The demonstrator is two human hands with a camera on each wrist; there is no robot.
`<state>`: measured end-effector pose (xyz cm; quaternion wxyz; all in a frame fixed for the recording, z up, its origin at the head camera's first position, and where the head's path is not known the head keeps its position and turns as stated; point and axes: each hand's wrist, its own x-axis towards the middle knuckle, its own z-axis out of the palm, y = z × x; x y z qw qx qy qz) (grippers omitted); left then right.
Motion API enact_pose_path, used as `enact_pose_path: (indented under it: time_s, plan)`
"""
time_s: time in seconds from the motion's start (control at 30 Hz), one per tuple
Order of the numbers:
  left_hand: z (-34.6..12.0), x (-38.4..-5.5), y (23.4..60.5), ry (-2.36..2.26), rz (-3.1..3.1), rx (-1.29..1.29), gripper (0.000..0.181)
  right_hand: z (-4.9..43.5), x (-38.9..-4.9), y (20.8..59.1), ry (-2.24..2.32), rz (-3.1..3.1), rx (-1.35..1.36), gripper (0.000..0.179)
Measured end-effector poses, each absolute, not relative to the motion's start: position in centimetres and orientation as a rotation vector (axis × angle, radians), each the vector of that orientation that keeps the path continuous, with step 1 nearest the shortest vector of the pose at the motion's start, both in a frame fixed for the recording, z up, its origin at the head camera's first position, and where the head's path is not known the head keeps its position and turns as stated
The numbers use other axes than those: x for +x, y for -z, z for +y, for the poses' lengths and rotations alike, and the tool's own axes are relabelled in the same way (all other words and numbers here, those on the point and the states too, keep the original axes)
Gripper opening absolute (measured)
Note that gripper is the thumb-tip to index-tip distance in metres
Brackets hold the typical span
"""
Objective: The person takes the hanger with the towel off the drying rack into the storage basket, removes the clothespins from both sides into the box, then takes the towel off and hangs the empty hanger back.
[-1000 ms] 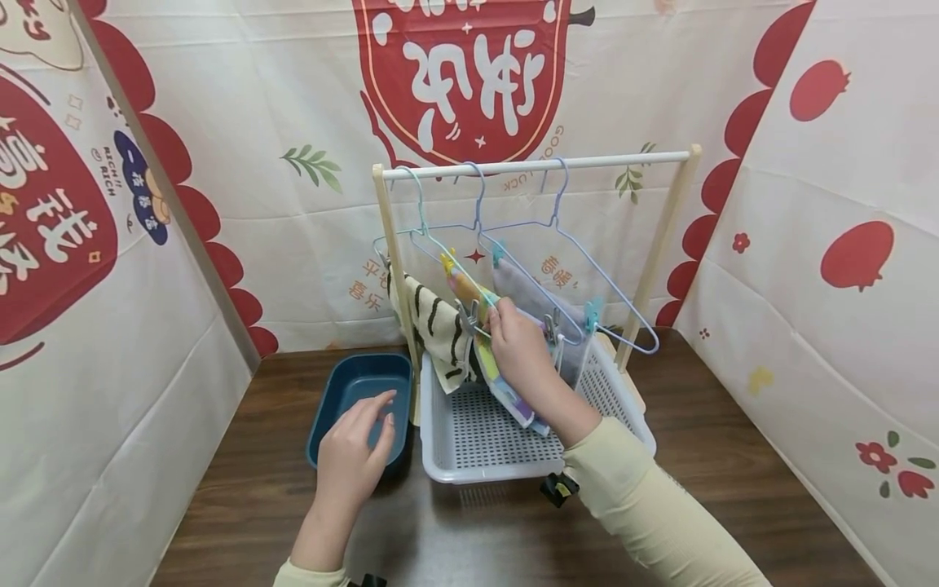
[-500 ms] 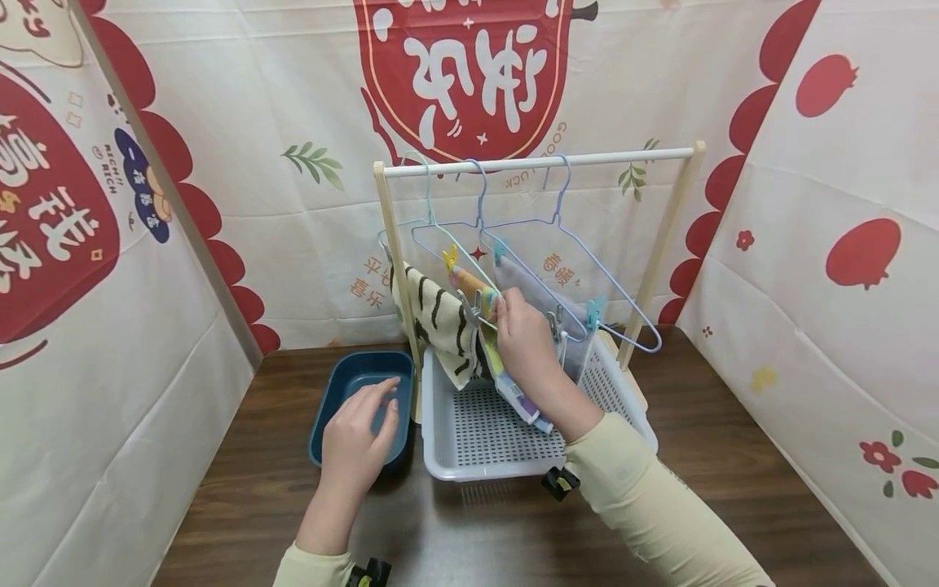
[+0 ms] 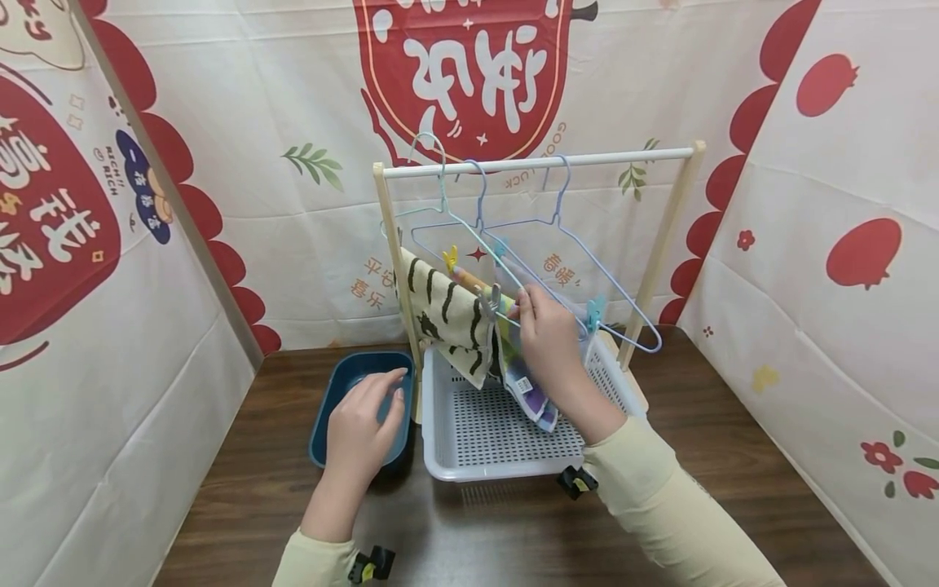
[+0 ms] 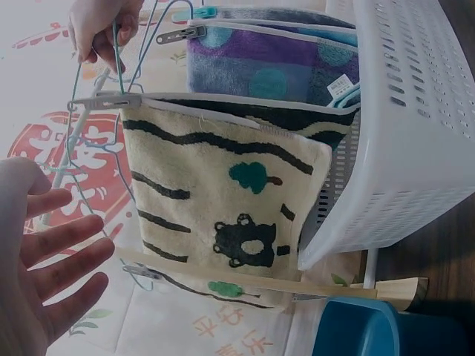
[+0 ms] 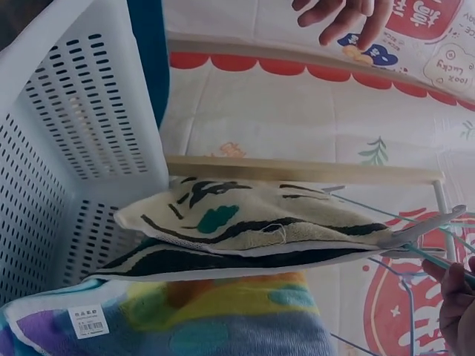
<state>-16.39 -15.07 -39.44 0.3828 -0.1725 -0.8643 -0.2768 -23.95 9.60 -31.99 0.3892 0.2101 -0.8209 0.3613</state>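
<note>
My right hand (image 3: 548, 338) pinches the mint-green wire hanger (image 3: 443, 191) near its right-hand corner, and the hook stands up above the rail (image 3: 616, 159). From this hanger droops a cream towel with dark stripes (image 3: 440, 297), fixed by grey clips (image 3: 490, 303). The left wrist view shows a dark bear (image 4: 245, 243) and green trees on it. Behind it, a colourful towel (image 3: 530, 395) with a white tag hangs from a purple-blue hanger. My left hand (image 3: 363, 424) has its fingers spread and holds nothing, over the dark blue bin (image 3: 320, 424).
A white perforated basket (image 3: 491, 473) stands under the rack. The rack's wooden posts (image 3: 663, 236) rise at both sides. Another purple-blue hanger (image 3: 609, 281) with a turquoise clip (image 3: 596, 314) hangs farther right. Printed cloth walls (image 3: 242, 122) surround the wooden table (image 3: 242, 505).
My right hand has moved right and slightly up with the mint-green hanger. The hook has risen above the rail, and the cream towel has shifted right. My left hand has moved slightly.
</note>
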Motion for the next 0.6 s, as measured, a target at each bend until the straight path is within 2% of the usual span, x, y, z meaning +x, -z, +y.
enact_pose_path:
  time_s: [0.27, 0.6]
  plan:
    - [-15.0, -16.6, 39.1, 0.688, -2.167, -0.467, 0.024, 11.0, -22.8, 32.0, -0.865, -1.966, 0.531, 0.021]
    - [-15.4, -16.1, 39.0, 0.698, -2.185, -0.475, 0.022, 12.8, -21.4, 33.2, -0.858, -1.837, 0.521, 0.011]
